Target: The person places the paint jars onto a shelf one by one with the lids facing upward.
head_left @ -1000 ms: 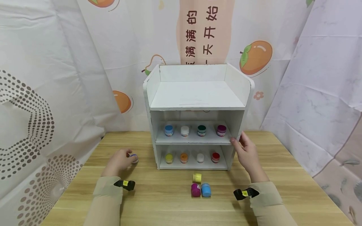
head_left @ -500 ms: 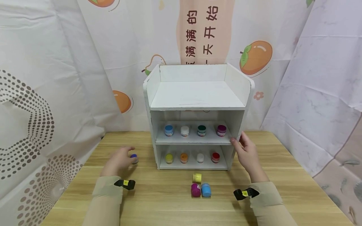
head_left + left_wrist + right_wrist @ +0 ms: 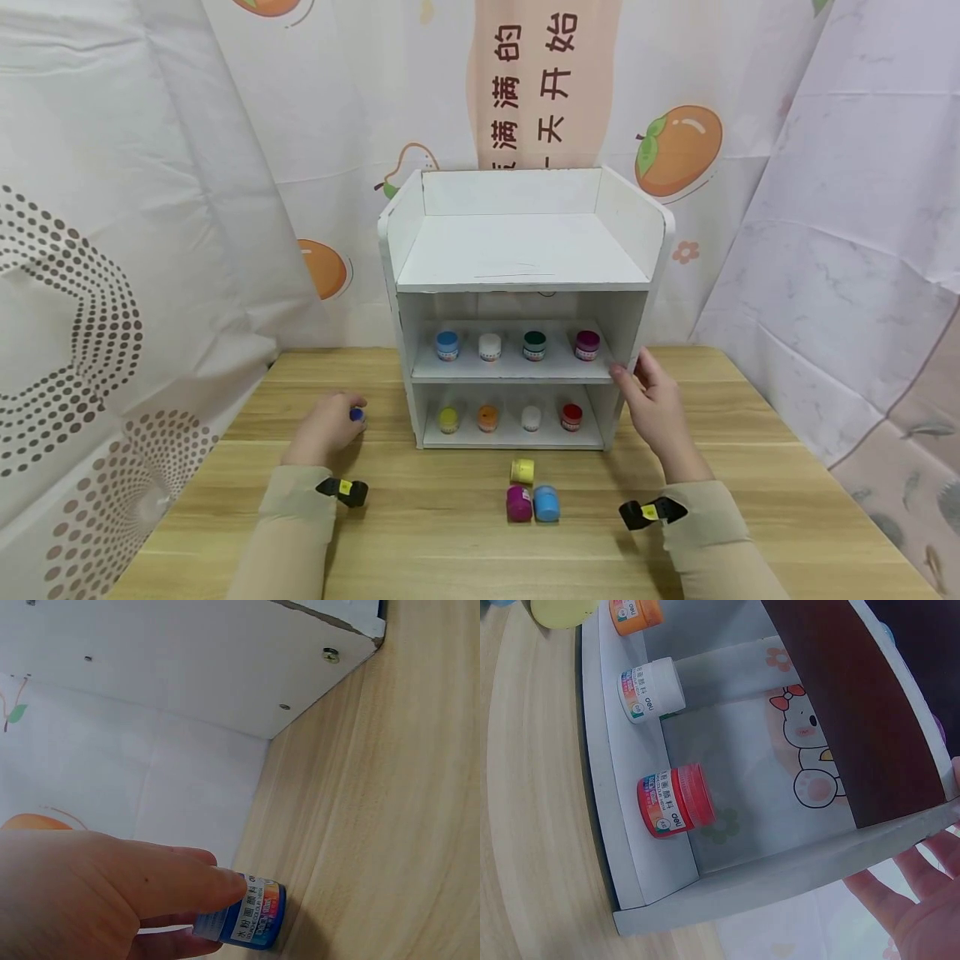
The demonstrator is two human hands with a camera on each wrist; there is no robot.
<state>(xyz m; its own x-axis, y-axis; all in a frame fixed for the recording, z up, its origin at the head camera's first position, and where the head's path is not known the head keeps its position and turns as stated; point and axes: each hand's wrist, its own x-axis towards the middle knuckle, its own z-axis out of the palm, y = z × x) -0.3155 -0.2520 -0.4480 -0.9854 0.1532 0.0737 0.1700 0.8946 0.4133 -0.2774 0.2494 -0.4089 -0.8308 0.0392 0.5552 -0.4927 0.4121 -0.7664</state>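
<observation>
My left hand [image 3: 330, 427] is left of the white shelf unit [image 3: 522, 250]. Its thumb and fingers pinch a blue paint jar [image 3: 259, 913] near the cap; the jar stands upright on the wooden table. In the head view mostly the jar's blue cap [image 3: 357, 414] shows beside the fingers. My right hand [image 3: 656, 408] holds the right side panel of the shelf unit, thumb at the front edge. In the right wrist view the fingers [image 3: 922, 874] lie along the outside of that panel, and the thumb is mostly out of frame.
Blue, white, dark green and purple jars stand on the middle shelf [image 3: 512, 364]. Yellow, orange, white and red jars [image 3: 572, 417] line the bottom one. On the table in front lie a yellow jar [image 3: 522, 472], a magenta jar [image 3: 519, 504] and a light blue jar [image 3: 547, 504].
The blue jar, tilted in my left fingers at first, came to stand upright as they opened. Now the left hand has shifted slightly right and pinches it again. My right hand stays put.
</observation>
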